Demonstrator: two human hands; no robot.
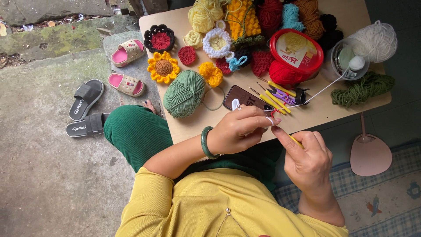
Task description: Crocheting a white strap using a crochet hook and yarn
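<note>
Left hand (239, 131), green bangle (205, 142) on wrist, fingers curled shut, white yarn (324, 87) looped over a fingertip; strand runs toward 1 o'clock to a clear container (348, 59). Right hand (307, 160) closed, pinching a yellow crochet hook (296, 141), tip meeting the left fingers. Both sit at the table (315, 115) edge. Green yarn ball (184, 94) at 10 o'clock of the hands; phone (245, 97) at 12.
</note>
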